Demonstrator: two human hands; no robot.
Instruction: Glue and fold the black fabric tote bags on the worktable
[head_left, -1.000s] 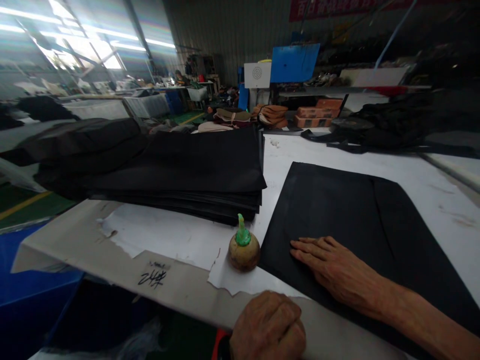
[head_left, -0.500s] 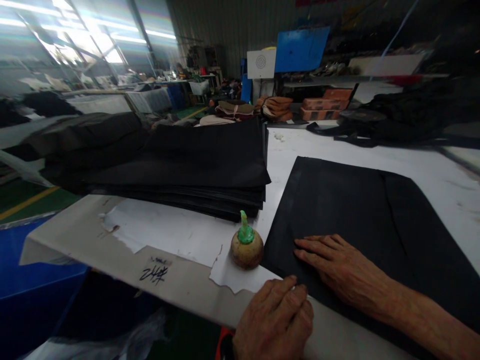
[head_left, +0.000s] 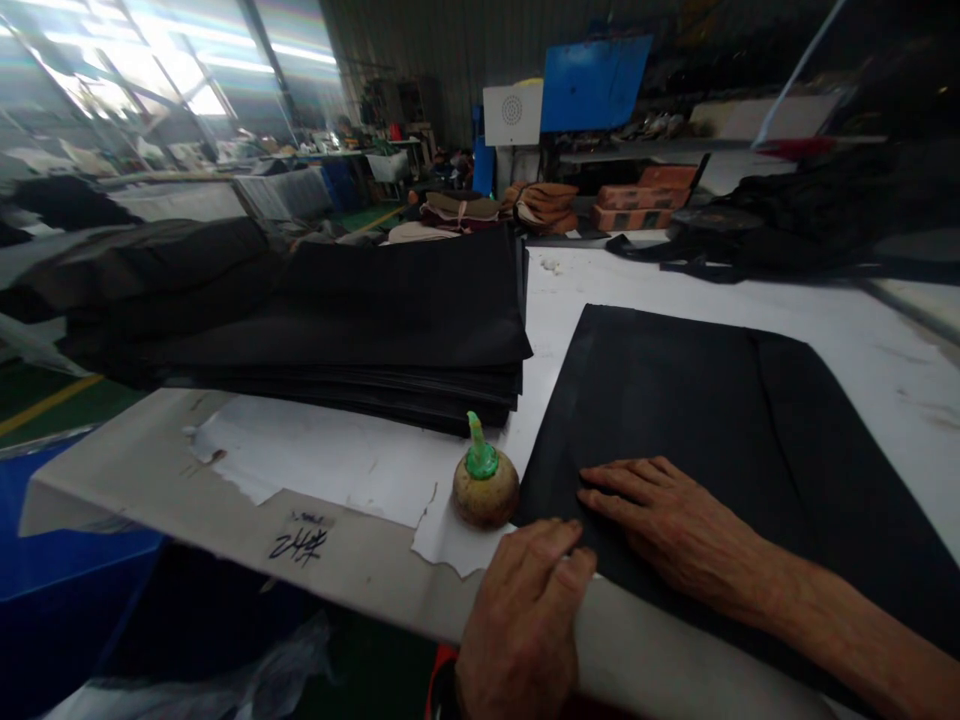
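The right hand [head_left: 671,520] lies palm down on a large black sheet [head_left: 675,400] in the right half of the frame, its fingers extended and close together. The left hand [head_left: 525,610], at the bottom centre, has its fingers bent over the near edge of the tabletop [head_left: 367,580], by the sheet's lower left edge; whether they pinch anything cannot be told.

A round, brownish pot [head_left: 485,500] with a green spout [head_left: 480,458] stands upright on torn white paper [head_left: 322,460], just beyond the left hand and beside the sheet's left edge. Left of centre lies a stack of black sheets [head_left: 405,300], its edges uneven. Dark handwriting [head_left: 300,545] marks the tabletop's near side. Reddish-brown blocks [head_left: 634,208] and a folded brown bundle [head_left: 544,205] sit at the far side, upper right of centre.
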